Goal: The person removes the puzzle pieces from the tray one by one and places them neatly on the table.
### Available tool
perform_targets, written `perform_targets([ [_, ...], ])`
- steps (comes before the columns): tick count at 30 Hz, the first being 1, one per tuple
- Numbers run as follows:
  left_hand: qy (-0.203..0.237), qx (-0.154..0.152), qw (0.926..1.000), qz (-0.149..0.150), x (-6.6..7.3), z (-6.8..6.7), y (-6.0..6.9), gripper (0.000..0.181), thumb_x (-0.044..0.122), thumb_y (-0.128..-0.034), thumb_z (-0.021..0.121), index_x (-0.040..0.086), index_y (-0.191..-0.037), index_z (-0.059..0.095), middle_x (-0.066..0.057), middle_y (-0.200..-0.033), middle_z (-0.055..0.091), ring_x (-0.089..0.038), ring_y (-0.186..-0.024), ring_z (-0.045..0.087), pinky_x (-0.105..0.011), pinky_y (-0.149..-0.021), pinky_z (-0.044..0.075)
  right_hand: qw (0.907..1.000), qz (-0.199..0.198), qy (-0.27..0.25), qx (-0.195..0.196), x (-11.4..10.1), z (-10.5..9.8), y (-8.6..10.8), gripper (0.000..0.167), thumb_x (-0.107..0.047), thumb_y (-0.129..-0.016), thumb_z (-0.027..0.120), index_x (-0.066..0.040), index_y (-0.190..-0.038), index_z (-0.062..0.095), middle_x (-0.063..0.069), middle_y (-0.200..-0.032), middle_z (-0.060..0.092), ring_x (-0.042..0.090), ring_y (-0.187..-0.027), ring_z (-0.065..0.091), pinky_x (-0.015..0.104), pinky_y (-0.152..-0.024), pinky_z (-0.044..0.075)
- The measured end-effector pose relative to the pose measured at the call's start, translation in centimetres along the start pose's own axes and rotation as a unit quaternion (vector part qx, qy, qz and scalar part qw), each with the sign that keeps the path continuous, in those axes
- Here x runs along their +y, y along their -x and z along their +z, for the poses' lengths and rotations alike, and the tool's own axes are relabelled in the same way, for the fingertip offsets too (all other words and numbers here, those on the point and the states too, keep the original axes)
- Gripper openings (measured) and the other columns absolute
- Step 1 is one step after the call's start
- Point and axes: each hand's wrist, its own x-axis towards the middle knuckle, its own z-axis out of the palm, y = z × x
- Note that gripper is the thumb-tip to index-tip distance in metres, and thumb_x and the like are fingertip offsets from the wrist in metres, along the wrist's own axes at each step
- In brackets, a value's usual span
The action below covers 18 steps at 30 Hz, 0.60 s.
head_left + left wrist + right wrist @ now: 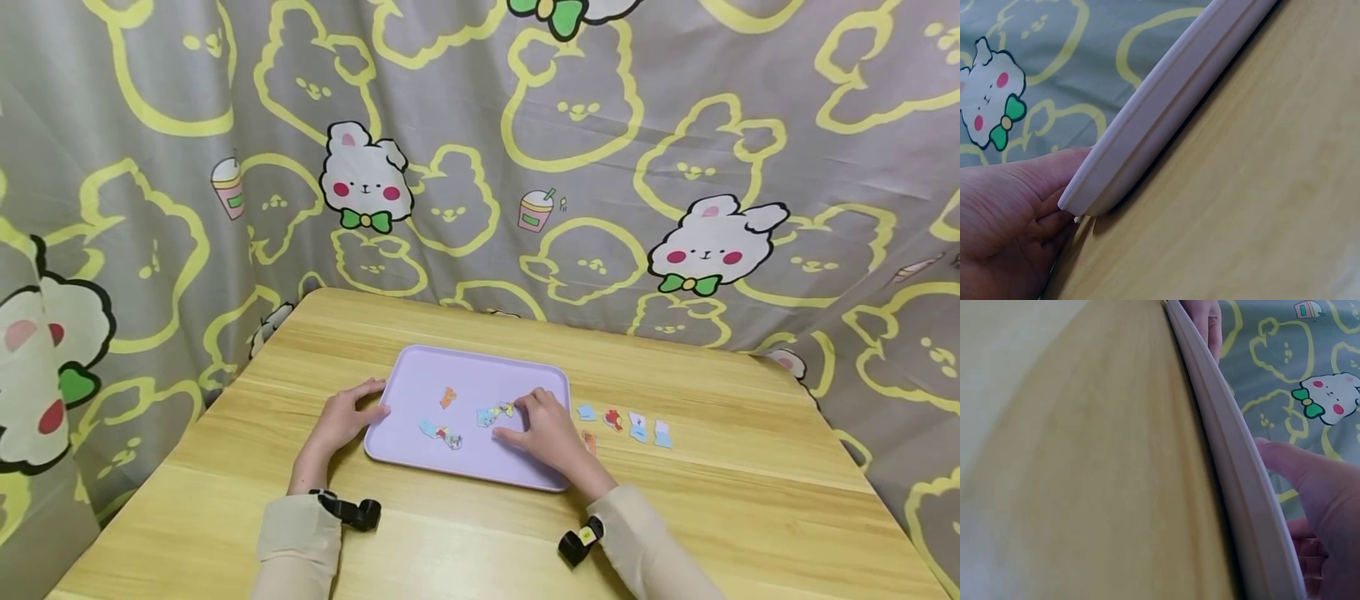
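Observation:
A lilac tray [468, 475] lies on the wooden table, its side wall [1141, 119] large in the left wrist view. My left hand [341, 421] grips its left edge, thumb over the rim and fingers outside. Over the tray's right part is my right hand [551, 429], thumb and fingers spread apart, fingertips beside a yellow cutout [503, 409]; contact cannot be told. That cutout adjoins a light blue piece [485, 417]. An orange piece [447, 397] and a blue, red and grey strip [442, 434] lie farther left. The tray wall hides the pieces in both wrist views.
Right of the tray, on the table [720, 517], lie a small blue piece [587, 412], a red one [613, 419], two white-and-blue ones [637, 427] and an orange one [589, 441] partly behind my right hand. A patterned curtain [465, 108] hangs behind the table.

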Motion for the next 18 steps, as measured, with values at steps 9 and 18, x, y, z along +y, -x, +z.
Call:
perform_targets([
  [9, 0.005, -0.002, 1.0000, -0.008, 0.08, 0.09, 0.00, 0.052, 0.023, -0.0951, 0.064, 0.009, -0.143, 0.050, -0.020, -0.156, 0.035, -0.044, -0.147, 0.026, -0.058, -0.121, 0.023, 0.9997, -0.011, 0.020, -0.011, -0.96, 0.17, -0.55, 0.069, -0.056, -0.070, 0.081, 0.000, -0.107, 0.068, 0.007, -0.095, 0.059, 0.020, -0.082, 0.053, 0.036, -0.073, 0.049],
  [18, 0.006, 0.001, 1.0000, -0.004, -0.11, 0.09, 0.06, 0.052, 0.023, -0.0950, 0.064, 0.008, -0.143, 0.051, -0.021, -0.156, 0.035, -0.044, -0.146, 0.027, -0.059, -0.121, 0.022, 0.9994, -0.015, -0.002, -0.032, -0.98, 0.46, -1.02, 0.065, -0.051, -0.069, 0.083, 0.000, -0.106, 0.065, 0.005, -0.094, 0.056, 0.018, -0.080, 0.049, 0.034, -0.071, 0.047],
])
